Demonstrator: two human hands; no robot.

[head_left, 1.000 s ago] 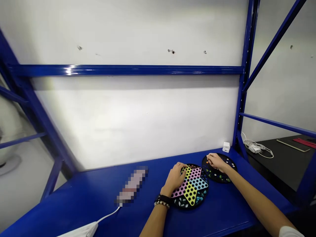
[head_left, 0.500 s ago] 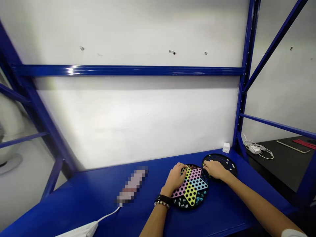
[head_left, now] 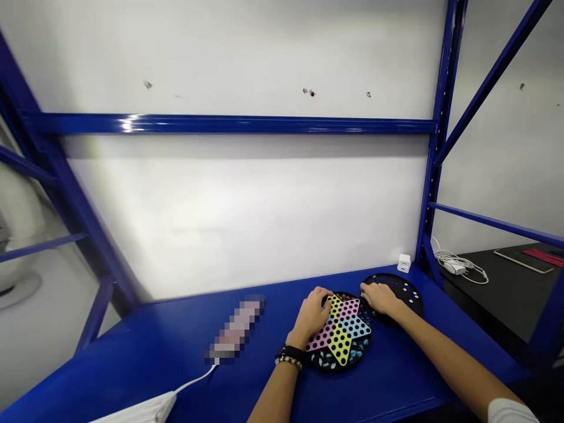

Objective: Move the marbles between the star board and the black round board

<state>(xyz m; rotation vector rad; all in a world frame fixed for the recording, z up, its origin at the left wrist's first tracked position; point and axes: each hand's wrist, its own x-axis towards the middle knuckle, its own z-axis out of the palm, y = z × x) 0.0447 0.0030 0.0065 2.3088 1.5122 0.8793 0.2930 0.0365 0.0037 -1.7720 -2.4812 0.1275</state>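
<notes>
A round black Chinese checkers board (head_left: 341, 346) with a yellow, pink and blue star lies on the blue table. Loose pegs fill the pockets around the star: whitish ones (head_left: 324, 357) and blue ones (head_left: 360, 348). My left hand (head_left: 314, 314) rests at the board's upper left, fingers curled by a yellow star point; whatever is between its fingertips is hidden. Against the board's right side is a round black lid (head_left: 403, 288) with white dots. Over the lid's left edge is my right hand (head_left: 380, 296), its fingers drawn together, the tips too small to make out.
A blurred-out pinkish object (head_left: 240, 326) lies to the left, wired by a white cable to a white power strip (head_left: 141, 408). White charger blocks (head_left: 404, 262) stand at the back right, near the blue frame post (head_left: 429, 194). A wall closes off the back.
My right hand has shifted slightly left and up at the lid's edge. My left hand stays on the board, almost unmoved. The view has shifted very slightly.
</notes>
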